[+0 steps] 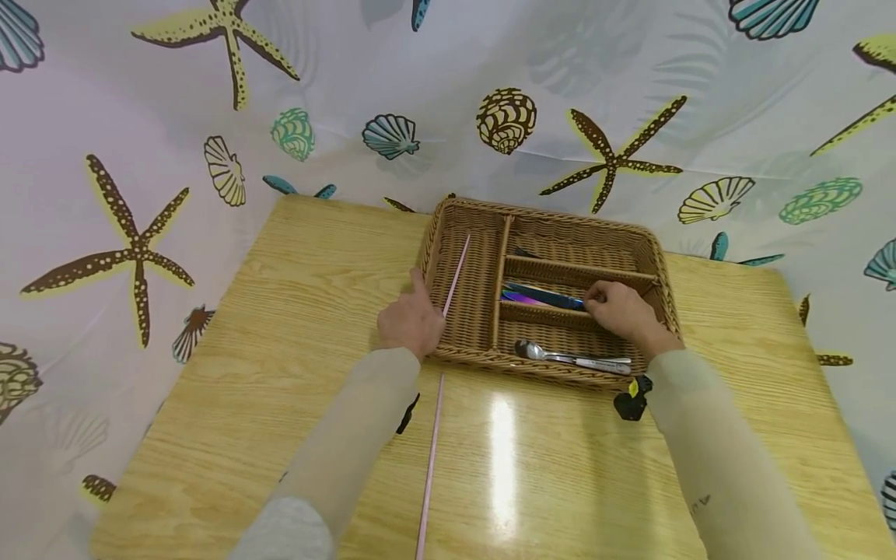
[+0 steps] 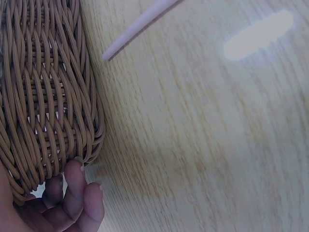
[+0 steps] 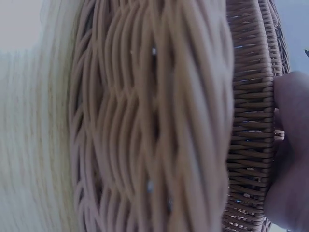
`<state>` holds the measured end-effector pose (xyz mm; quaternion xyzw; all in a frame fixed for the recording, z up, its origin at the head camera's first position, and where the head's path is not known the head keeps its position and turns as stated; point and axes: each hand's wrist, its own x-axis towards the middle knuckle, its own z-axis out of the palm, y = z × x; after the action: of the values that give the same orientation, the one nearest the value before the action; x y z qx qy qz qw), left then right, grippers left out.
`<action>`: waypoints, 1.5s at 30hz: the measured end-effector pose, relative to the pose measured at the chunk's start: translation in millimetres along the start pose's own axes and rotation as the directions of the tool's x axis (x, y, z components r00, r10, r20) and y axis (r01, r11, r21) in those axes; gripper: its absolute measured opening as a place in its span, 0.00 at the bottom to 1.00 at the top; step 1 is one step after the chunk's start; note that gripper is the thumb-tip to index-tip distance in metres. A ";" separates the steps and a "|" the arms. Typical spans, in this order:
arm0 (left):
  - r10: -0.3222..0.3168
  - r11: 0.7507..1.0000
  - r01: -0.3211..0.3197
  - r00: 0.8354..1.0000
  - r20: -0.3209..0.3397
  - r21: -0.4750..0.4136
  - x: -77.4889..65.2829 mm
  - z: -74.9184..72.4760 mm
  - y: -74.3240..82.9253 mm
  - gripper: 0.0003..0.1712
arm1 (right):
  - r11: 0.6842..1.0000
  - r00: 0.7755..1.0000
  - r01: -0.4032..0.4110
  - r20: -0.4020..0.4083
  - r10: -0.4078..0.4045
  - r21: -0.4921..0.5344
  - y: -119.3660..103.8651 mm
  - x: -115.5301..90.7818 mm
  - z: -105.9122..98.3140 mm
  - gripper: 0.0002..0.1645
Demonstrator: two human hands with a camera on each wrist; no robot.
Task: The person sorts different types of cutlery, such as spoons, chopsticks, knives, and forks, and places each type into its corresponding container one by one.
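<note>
A wicker basket [image 1: 546,373] with several compartments stands on the wooden table. My left hand [image 1: 411,319] grips its left side near the front corner; in the left wrist view the curled fingers [image 2: 72,193] lie against the outer wall. Over the middle right compartment, my right hand [image 1: 623,311] pinches the end of a dark, shiny knife [image 1: 549,295]. A strip with a purple-blue sheen [image 1: 521,299] lies beside that knife. In the right wrist view, the wicker wall hides the pinched end from my right hand [image 3: 294,150].
A spoon [image 1: 532,350] and other silver cutlery lie in the front right compartment. One thin pink stick [image 1: 457,272] rests in the left compartment, another pink stick [image 1: 430,467] on the table [image 1: 315,272]. A dark piece [image 1: 525,253] shows in the back compartment. A shell-patterned cloth [image 1: 448,70] hangs behind.
</note>
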<state>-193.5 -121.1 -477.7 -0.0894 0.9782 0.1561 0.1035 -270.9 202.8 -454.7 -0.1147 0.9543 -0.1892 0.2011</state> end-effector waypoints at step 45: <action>-0.013 0.999 0.014 1.000 0.021 -0.030 1.2 1.5 1.9 0.42 | 0.890 0.812 0.454 -0.433 -0.393 0.044 -116.7 -120.1 122.4 0.08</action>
<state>-194.8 -119.0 -478.9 -0.0958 0.9740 0.1710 0.1134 -94.7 94.4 -470.0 -0.2672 0.9087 -0.3177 -0.0443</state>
